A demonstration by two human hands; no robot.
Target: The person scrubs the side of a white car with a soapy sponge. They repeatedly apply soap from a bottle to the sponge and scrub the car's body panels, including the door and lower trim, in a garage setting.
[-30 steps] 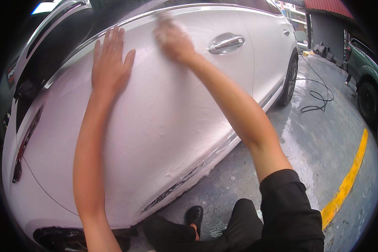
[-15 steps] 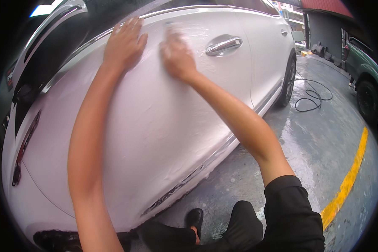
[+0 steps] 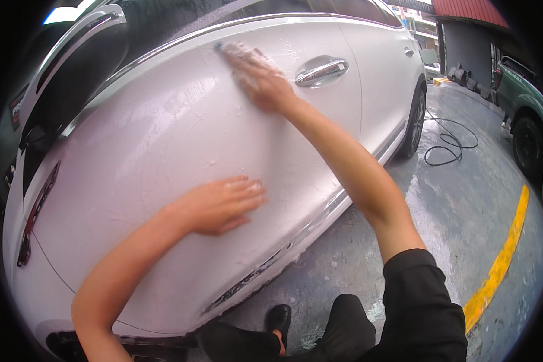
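A: What stood farthest left?
B: A wing mirror (image 3: pixel 87 66) on the white car (image 3: pixel 102 181), with a dark strip (image 3: pixel 39 208) lower down on the bodywork.
A: And the car itself, where was it?
B: It filled the left and middle of the view, right in front of the person, its wet side running away to the upper right.
A: Next along, the left hand (image 3: pixel 226 206)?
B: Open, back upward, over the lower part of the front door (image 3: pixel 283 163). Its fingers stretched to the right, slightly apart, with suds (image 3: pixel 256 187) near the tips. I saw nothing in its grip, but couldn't tell whether the palm pressed flat.
A: How about the right hand (image 3: pixel 262 84)?
B: Higher, just left of the door handle (image 3: pixel 321 72), fingers pointing up and left towards the metal window trim (image 3: pixel 205 28). They were nearly straight, close together and foamy. A small dark patch (image 3: pixel 218 46) showed at the fingertips; I couldn't tell whether the hand had hold of anything there.
A: Further right?
B: The back wheel (image 3: pixel 415 123), a black hose (image 3: pixel 443 165) looped on the floor (image 3: pixel 446 223), a yellow line (image 3: pixel 499 259) and a green truck (image 3: pixel 520 90)
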